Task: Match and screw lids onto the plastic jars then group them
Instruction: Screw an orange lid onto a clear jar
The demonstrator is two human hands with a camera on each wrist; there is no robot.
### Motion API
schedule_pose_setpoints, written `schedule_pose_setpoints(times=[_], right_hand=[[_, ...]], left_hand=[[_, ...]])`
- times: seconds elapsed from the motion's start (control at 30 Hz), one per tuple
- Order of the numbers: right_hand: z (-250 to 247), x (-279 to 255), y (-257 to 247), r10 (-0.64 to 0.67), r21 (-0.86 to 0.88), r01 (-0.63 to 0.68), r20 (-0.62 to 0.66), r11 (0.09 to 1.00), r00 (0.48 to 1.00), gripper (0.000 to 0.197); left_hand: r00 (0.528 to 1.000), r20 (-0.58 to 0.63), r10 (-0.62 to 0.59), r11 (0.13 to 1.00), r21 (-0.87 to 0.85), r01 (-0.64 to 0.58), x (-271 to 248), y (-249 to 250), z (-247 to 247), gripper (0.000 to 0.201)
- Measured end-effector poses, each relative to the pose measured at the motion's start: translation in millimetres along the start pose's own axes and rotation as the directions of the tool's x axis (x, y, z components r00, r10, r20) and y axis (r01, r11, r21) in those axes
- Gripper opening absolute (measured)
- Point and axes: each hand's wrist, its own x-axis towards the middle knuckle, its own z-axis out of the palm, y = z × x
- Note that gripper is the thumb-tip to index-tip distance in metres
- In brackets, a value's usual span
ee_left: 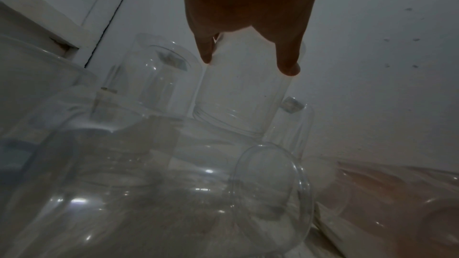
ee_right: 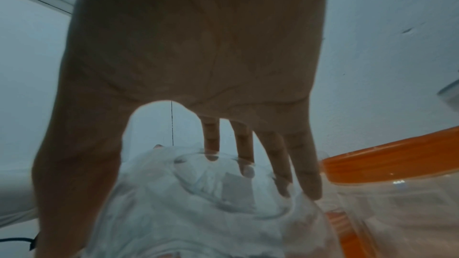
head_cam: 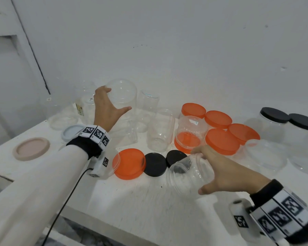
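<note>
Several clear lidless plastic jars stand upside down at the back of the white table (head_cam: 132, 201). My left hand (head_cam: 112, 103) reaches to the back and grips the base of a wide upturned clear jar (head_cam: 122, 94); in the left wrist view its fingertips (ee_left: 288, 66) press that jar (ee_left: 243, 97). My right hand (head_cam: 212, 172) holds another clear jar (head_cam: 185, 173) tipped on its side near the front, mouth facing left, fingers over it and thumb beneath. In the right wrist view the fingers (ee_right: 308, 180) curl over this jar (ee_right: 211, 203). A loose orange lid (head_cam: 129, 163) and two black lids (head_cam: 155, 164) lie just left of it.
Several orange lids (head_cam: 222, 142), some on jars, crowd the right middle. Two black-lidded jars (head_cam: 274, 121) stand at far right. A pink lid (head_cam: 31, 148) and a pale blue lid (head_cam: 70, 133) lie at left. A cable (head_cam: 66, 201) hangs off the front edge.
</note>
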Motion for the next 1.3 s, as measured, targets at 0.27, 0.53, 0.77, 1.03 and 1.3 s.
schedule_pose_setpoints(times=[0.27, 0.53, 0.77, 1.03, 1.3], right_hand=[[-1.6, 2.2, -1.2, -0.004, -0.023, 0.005, 0.016, 1.0, 1.0, 0.092], [-3.3, 5.8, -4.5, -0.004, -0.057, 0.007, 0.05, 0.998, 0.999, 0.092], [-3.2, 8.3, -5.6, 0.002, -0.077, 0.004, 0.07, 0.997, 0.998, 0.092], [-3.2, 12.4, -6.1, 0.004, -0.082, 0.003, 0.084, 0.997, 0.996, 0.093], [-3.9, 13.3, -4.8, 0.008, -0.088, 0.0, 0.09, 0.996, 0.996, 0.093]], left_hand=[[1.0, 0.003, 0.017, 0.999, 0.035, -0.017, 1.1, -2.3, 0.7, 0.082], [0.999, 0.034, 0.009, 0.998, 0.069, -0.012, 0.1, -7.0, 3.9, 0.083], [0.994, 0.109, 0.006, 0.991, 0.129, -0.02, 0.9, -12.2, 6.5, 0.082], [0.983, 0.185, -0.013, 0.981, 0.194, -0.023, 2.9, -12.5, 9.7, 0.084], [0.97, 0.242, -0.007, 0.964, 0.261, -0.058, -2.8, -20.4, 13.3, 0.072]])
